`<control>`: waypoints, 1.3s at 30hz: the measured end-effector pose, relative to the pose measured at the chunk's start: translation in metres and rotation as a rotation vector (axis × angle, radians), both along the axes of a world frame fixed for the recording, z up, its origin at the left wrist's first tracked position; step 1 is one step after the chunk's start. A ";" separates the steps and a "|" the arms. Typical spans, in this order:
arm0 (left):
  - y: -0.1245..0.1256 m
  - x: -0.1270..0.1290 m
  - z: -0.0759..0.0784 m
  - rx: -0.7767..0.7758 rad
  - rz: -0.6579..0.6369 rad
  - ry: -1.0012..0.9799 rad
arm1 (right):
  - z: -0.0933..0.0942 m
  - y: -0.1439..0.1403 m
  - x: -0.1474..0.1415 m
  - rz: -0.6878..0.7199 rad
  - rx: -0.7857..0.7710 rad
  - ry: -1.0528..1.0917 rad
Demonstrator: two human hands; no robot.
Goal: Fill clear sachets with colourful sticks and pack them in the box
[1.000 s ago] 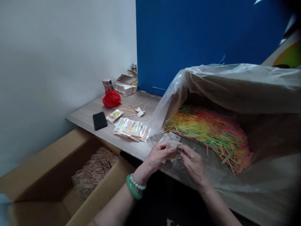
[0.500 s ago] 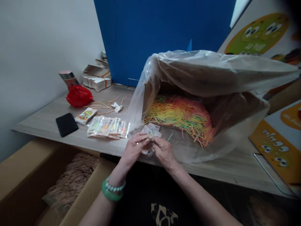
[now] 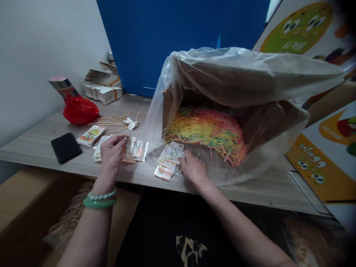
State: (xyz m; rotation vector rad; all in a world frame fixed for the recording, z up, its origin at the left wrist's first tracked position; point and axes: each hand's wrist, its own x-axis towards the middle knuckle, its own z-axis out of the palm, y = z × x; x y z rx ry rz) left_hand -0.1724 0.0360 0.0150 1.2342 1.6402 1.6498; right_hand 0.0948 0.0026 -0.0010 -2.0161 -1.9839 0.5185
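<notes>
Clear plastic lines the cardboard box (image 3: 278,122) lying on its side, so the coloured sticks (image 3: 207,131) spill within reach. I see the left hand (image 3: 111,154) pinching one small packet (image 3: 128,145) over the row of filled packets (image 3: 136,150) on the bench (image 3: 36,144). The right hand (image 3: 193,168) rests flat and open, fingertips touching the empty packets (image 3: 168,161) to keep them in place.
</notes>
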 end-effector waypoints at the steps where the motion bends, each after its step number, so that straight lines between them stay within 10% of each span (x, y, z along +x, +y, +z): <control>1: 0.008 -0.011 -0.001 -0.024 0.043 0.163 | 0.000 0.004 -0.004 -0.009 -0.011 -0.050; 5: 0.024 -0.033 -0.008 -0.255 0.175 0.879 | -0.010 0.023 -0.019 -0.070 0.023 -0.104; 9: 0.014 -0.020 -0.013 -0.236 0.320 1.080 | -0.017 0.035 -0.017 -0.153 0.006 0.009; 15: -0.010 0.060 -0.026 0.035 -0.049 0.679 | -0.024 0.035 0.003 -0.166 0.084 0.155; 19: -0.009 0.107 -0.038 -0.109 -0.340 0.386 | -0.034 0.042 0.016 -0.199 0.078 0.363; 27: 0.003 0.138 -0.027 -0.205 -0.381 0.190 | -0.027 0.042 0.036 -0.110 -0.071 1.063; 31: 0.006 0.151 -0.015 -0.316 -0.687 -0.238 | -0.013 0.031 0.040 0.087 -0.132 1.316; 35: 0.006 0.157 -0.007 -0.473 -0.787 -0.484 | 0.006 0.038 0.067 0.320 -0.219 1.078; 39: 0.002 0.158 -0.007 -0.432 -0.689 -0.595 | 0.028 0.065 0.120 0.107 0.098 0.295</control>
